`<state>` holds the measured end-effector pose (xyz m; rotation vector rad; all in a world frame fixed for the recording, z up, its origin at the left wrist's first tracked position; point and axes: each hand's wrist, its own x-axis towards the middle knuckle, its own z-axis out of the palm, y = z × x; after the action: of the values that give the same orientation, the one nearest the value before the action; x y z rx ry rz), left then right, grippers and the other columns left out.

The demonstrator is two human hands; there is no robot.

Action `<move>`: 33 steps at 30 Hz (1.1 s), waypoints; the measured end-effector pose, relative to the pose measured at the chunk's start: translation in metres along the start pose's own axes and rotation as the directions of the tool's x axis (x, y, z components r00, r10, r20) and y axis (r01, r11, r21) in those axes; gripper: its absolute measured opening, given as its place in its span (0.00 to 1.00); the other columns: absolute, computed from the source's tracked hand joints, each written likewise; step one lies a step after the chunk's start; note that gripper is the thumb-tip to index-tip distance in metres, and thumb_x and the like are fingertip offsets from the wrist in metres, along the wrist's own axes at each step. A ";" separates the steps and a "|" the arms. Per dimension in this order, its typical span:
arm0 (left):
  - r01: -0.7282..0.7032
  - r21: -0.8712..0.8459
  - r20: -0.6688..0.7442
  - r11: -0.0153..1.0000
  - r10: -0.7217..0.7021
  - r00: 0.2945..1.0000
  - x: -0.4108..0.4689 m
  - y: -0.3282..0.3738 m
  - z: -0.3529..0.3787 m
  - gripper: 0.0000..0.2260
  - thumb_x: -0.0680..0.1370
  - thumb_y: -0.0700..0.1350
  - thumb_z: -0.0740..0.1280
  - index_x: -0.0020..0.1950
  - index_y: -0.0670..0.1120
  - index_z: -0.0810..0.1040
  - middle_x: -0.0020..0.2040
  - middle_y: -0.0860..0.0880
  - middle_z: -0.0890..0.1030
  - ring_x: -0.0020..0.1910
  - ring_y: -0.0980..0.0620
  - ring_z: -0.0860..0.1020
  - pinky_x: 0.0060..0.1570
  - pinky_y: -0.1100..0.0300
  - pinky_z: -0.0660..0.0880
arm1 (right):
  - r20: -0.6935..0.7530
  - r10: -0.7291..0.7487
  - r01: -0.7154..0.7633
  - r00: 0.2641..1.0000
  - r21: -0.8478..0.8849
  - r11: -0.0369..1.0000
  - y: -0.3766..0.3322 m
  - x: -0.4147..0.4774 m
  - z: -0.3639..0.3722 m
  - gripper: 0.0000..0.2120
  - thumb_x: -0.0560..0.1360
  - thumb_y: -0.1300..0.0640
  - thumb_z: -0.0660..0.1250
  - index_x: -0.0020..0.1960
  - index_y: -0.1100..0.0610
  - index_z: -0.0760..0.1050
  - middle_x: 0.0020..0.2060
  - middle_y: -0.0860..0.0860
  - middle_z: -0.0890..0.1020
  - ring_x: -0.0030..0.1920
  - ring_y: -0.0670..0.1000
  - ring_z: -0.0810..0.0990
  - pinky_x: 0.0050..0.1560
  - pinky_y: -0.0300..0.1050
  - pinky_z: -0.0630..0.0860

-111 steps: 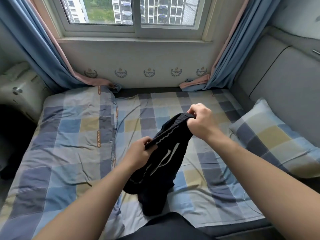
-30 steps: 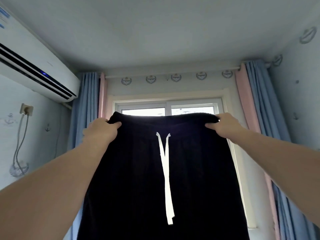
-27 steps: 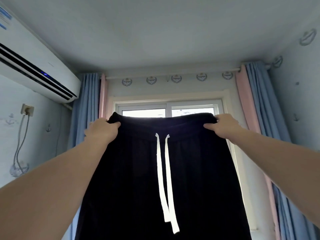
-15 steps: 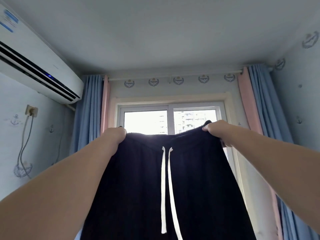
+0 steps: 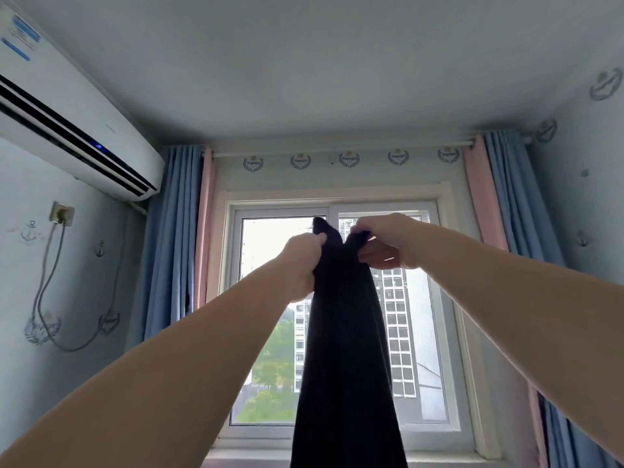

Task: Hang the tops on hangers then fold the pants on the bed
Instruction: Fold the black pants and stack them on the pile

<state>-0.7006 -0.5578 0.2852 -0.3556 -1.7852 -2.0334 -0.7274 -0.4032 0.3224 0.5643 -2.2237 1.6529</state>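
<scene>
The black pants (image 5: pixel 346 349) hang straight down in front of the window, folded lengthwise into one narrow strip. My left hand (image 5: pixel 300 261) grips the waistband on its left side. My right hand (image 5: pixel 383 243) pinches the waistband's other end right beside it, so both hands meet at the top. The white drawstring is hidden inside the fold. The bed, the tops and the hangers are out of view.
The window (image 5: pixel 334 319) is straight ahead, flanked by blue and pink curtains (image 5: pixel 179 248). A white air conditioner (image 5: pixel 67 130) is mounted high on the left wall, with a socket and cables (image 5: pixel 60 212) below it.
My hands have come together, bringing the two ends of the spread waistband against each other. The pants went from a wide flat panel to a narrow folded strip, and the drawstring disappeared.
</scene>
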 end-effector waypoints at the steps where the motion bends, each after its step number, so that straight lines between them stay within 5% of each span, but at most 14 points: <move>1: -0.019 0.021 0.041 1.000 0.018 0.999 -0.003 -0.001 0.004 0.14 0.83 0.43 0.61 0.67 0.40 0.75 0.61 0.39 0.81 0.60 0.41 0.81 0.65 0.44 0.76 | -0.013 -0.036 0.035 0.999 -0.006 0.999 -0.001 -0.001 0.001 0.09 0.75 0.53 0.70 0.39 0.56 0.77 0.26 0.51 0.83 0.29 0.49 0.83 0.44 0.45 0.79; 6: -0.122 0.176 0.185 0.977 0.089 0.979 -0.013 -0.007 0.005 0.34 0.64 0.42 0.75 0.69 0.41 0.71 0.61 0.38 0.81 0.57 0.39 0.83 0.60 0.41 0.79 | 0.073 -0.105 0.102 0.992 0.048 0.994 -0.011 -0.005 -0.007 0.16 0.79 0.44 0.66 0.49 0.57 0.80 0.38 0.52 0.88 0.46 0.51 0.85 0.57 0.51 0.76; 11: -0.112 0.183 -0.003 0.977 0.114 0.993 0.000 -0.027 0.004 0.16 0.74 0.31 0.70 0.60 0.40 0.78 0.55 0.36 0.83 0.52 0.35 0.83 0.55 0.37 0.80 | 0.163 -0.082 0.049 0.983 0.194 0.980 -0.010 -0.006 -0.019 0.21 0.82 0.44 0.62 0.59 0.62 0.79 0.49 0.58 0.87 0.54 0.57 0.86 0.55 0.53 0.80; 14: -0.061 0.140 -0.045 0.988 0.068 0.997 0.006 -0.031 -0.003 0.15 0.76 0.30 0.67 0.60 0.41 0.78 0.55 0.38 0.83 0.53 0.36 0.82 0.57 0.37 0.79 | -0.100 -0.203 0.212 0.974 0.089 0.973 0.018 0.001 -0.035 0.17 0.80 0.45 0.65 0.59 0.58 0.78 0.54 0.55 0.86 0.58 0.58 0.83 0.52 0.50 0.80; 16: -0.059 0.101 -0.032 0.993 0.063 0.997 0.009 -0.030 -0.009 0.15 0.77 0.30 0.65 0.62 0.42 0.78 0.56 0.38 0.83 0.54 0.36 0.82 0.57 0.36 0.79 | -0.225 -0.260 0.240 0.939 -0.110 0.964 0.047 0.002 -0.041 0.29 0.77 0.40 0.67 0.70 0.56 0.69 0.69 0.56 0.76 0.67 0.58 0.75 0.60 0.53 0.73; 18: -0.052 0.045 -0.021 0.998 0.053 0.998 0.011 -0.026 -0.017 0.14 0.78 0.31 0.64 0.62 0.41 0.78 0.57 0.38 0.83 0.55 0.35 0.83 0.57 0.36 0.79 | -0.162 -0.081 0.077 0.983 -0.030 0.997 0.078 0.000 -0.042 0.46 0.71 0.31 0.69 0.80 0.51 0.55 0.78 0.57 0.63 0.74 0.60 0.67 0.69 0.61 0.67; 21: 0.011 -0.021 0.021 1.000 -0.011 1.000 0.009 -0.022 -0.028 0.12 0.78 0.33 0.63 0.61 0.39 0.79 0.55 0.38 0.85 0.52 0.36 0.84 0.53 0.39 0.81 | 0.287 0.158 -0.216 0.945 0.186 0.959 0.114 -0.003 -0.036 0.51 0.66 0.24 0.68 0.79 0.47 0.56 0.71 0.61 0.73 0.66 0.63 0.77 0.67 0.67 0.72; 24: 0.080 -0.053 0.030 0.995 -0.078 0.996 0.008 -0.022 -0.040 0.12 0.77 0.35 0.63 0.58 0.38 0.80 0.49 0.39 0.86 0.45 0.38 0.86 0.44 0.42 0.83 | 0.522 0.070 -0.266 0.850 0.311 0.912 0.117 -0.007 -0.015 0.45 0.71 0.29 0.69 0.74 0.60 0.70 0.66 0.60 0.78 0.66 0.61 0.78 0.67 0.61 0.75; 28: 0.076 -0.026 -0.039 0.997 -0.077 0.996 0.014 -0.019 -0.061 0.10 0.74 0.36 0.62 0.53 0.39 0.78 0.42 0.41 0.84 0.37 0.40 0.84 0.39 0.44 0.83 | 0.307 0.055 -0.179 0.950 0.393 0.902 0.091 -0.012 0.012 0.26 0.73 0.45 0.74 0.64 0.60 0.79 0.58 0.58 0.85 0.57 0.59 0.85 0.52 0.53 0.83; 33: -0.070 0.250 -0.090 0.966 0.095 0.991 0.026 -0.014 -0.089 0.11 0.75 0.34 0.60 0.51 0.44 0.78 0.51 0.40 0.82 0.47 0.41 0.80 0.56 0.44 0.79 | 0.012 -0.039 0.034 0.999 0.305 0.952 0.065 -0.009 0.026 0.19 0.73 0.54 0.77 0.61 0.60 0.80 0.49 0.55 0.87 0.46 0.56 0.88 0.42 0.49 0.84</move>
<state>-0.7237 -0.6473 0.2713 -0.2427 -1.8989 -1.7167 -0.7512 -0.4100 0.2566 0.6932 -1.9667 1.9940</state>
